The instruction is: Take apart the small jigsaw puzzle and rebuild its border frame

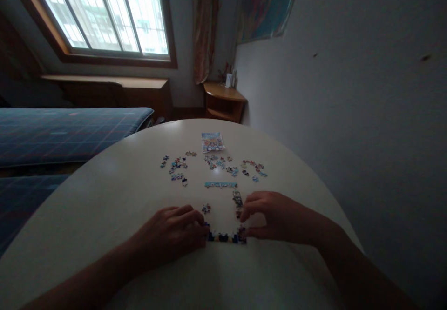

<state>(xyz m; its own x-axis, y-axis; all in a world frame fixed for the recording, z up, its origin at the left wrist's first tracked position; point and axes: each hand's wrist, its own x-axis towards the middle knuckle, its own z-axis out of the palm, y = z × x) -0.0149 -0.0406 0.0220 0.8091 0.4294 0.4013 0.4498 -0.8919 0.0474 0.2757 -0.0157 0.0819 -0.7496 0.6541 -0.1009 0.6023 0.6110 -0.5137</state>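
The bottom row of puzzle pieces (223, 238) lay on the pale surface (115, 193), close to the person and between the two hands. The left hand (178, 231) was at its left end, with the fingers bent and close together. I can't tell if they pinched a piece. Maybe the hand was there to stop the row from sliding.

The right hand (274, 214) had its thumb and fingers spread apart. The thumb was by the bottom right corner and the fingertips by the side row (238, 200), perhaps to keep both lined up.

The top row (220, 185) lay farther off, and one single piece (206, 208) sat near the left hand, easy to reach. The loose pieces (179, 163) were in bunches farther back, probably to leave room. Behind them was a picture sheet (213, 142), maybe for looking at.
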